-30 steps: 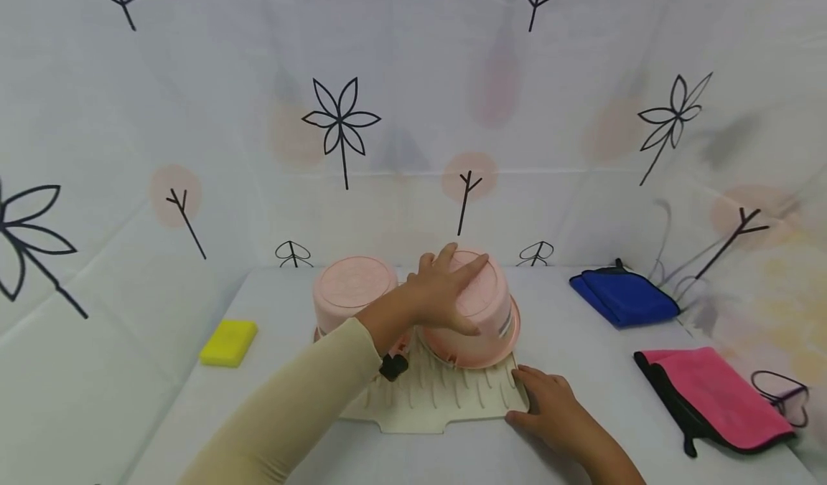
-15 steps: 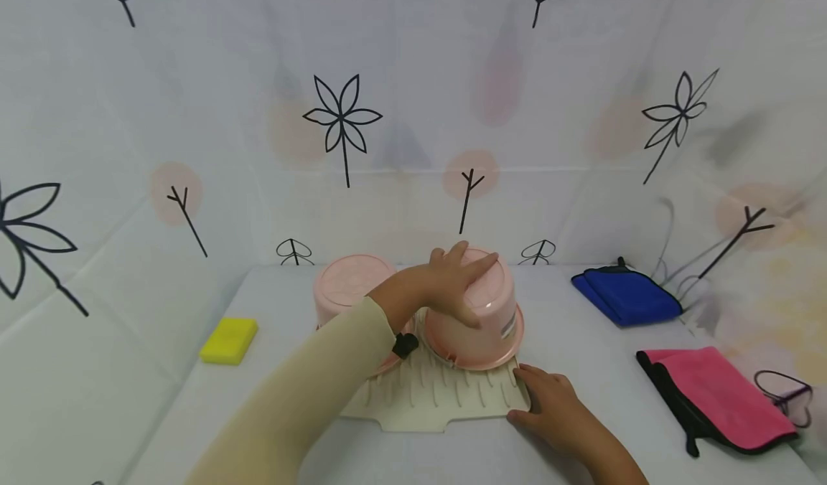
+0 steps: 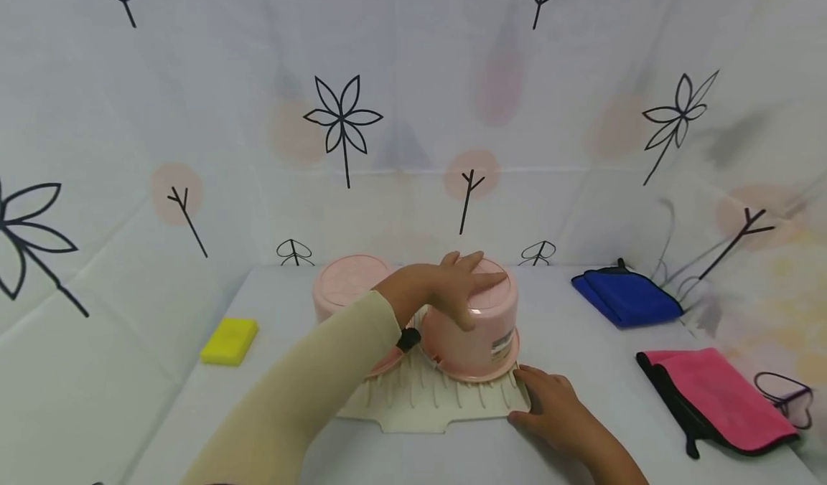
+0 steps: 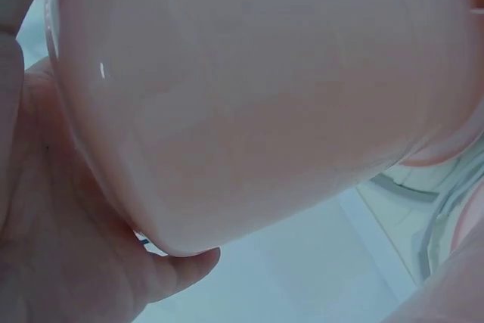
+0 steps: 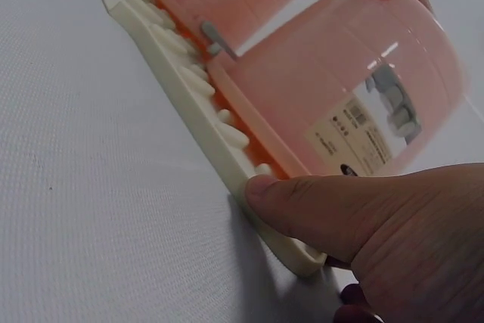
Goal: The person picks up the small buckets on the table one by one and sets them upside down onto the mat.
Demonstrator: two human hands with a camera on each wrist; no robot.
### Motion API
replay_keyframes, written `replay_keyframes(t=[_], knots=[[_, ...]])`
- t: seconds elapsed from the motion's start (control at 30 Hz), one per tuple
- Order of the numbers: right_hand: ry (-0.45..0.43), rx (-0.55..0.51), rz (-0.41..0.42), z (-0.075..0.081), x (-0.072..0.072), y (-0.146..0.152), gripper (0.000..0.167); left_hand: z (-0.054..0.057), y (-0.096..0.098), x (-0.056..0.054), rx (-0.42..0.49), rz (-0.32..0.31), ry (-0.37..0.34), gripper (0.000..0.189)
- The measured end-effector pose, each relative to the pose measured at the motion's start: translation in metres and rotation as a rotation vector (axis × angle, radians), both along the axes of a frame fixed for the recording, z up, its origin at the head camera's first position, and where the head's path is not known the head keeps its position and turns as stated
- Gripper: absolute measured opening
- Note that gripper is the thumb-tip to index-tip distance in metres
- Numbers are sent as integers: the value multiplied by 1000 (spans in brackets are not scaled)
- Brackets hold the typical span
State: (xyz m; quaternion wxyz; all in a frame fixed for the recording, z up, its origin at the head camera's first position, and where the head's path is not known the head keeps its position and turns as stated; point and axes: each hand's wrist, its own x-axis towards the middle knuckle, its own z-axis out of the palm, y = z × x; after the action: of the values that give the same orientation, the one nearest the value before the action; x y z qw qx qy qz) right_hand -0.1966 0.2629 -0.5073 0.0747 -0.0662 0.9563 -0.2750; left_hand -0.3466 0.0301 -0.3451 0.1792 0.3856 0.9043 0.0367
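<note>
Two pink plastic tubs stand upside down on a cream ribbed drying rack tray (image 3: 420, 402). My left hand (image 3: 449, 284) grips the base of the right tub (image 3: 468, 345), fingers spread over it and thumb down its near side. In the left wrist view this tub (image 4: 265, 96) fills most of the picture, with the palm (image 4: 60, 209) against its base. A printed label (image 5: 352, 138) shows on its side in the right wrist view. My forearm partly hides the left tub (image 3: 349, 278). My right hand (image 3: 549, 406) pinches the tray's right front corner, thumb along the edge.
A yellow sponge (image 3: 229, 341) lies at the left on the white table (image 3: 258, 399). Folded blue cloth (image 3: 627, 295) and pink cloth (image 3: 720, 399), both with black trim, lie on the right. A patterned sheet (image 3: 413, 112) hangs behind.
The right tub has come slightly toward me on the tray and stands more upright, with my left hand moving along. My right hand stays at the tray corner.
</note>
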Motion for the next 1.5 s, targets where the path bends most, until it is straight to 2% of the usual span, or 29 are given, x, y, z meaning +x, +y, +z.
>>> replay_keyframes(t=[0.23, 0.53, 0.77, 1.03, 1.2, 1.5], knots=[[1, 4, 4, 1, 0, -4, 86, -8, -1, 4, 8, 5, 21, 99], [15, 3, -4, 0, 0, -5, 85, -15, -4, 11, 47, 20, 104, 98], [5, -1, -10, 0, -1, -6, 86, -19, -5, 15, 40, 40, 199, 97], [7, 4, 13, 0, 1, -6, 86, -28, -11, 28, 52, 48, 273, 92], [2, 6, 4, -1, 2, -4, 86, -29, -17, 38, 59, 41, 332, 87], [1, -1, -10, -1, 0, 0, 90, -25, -33, 57, 118, 130, 360, 90]])
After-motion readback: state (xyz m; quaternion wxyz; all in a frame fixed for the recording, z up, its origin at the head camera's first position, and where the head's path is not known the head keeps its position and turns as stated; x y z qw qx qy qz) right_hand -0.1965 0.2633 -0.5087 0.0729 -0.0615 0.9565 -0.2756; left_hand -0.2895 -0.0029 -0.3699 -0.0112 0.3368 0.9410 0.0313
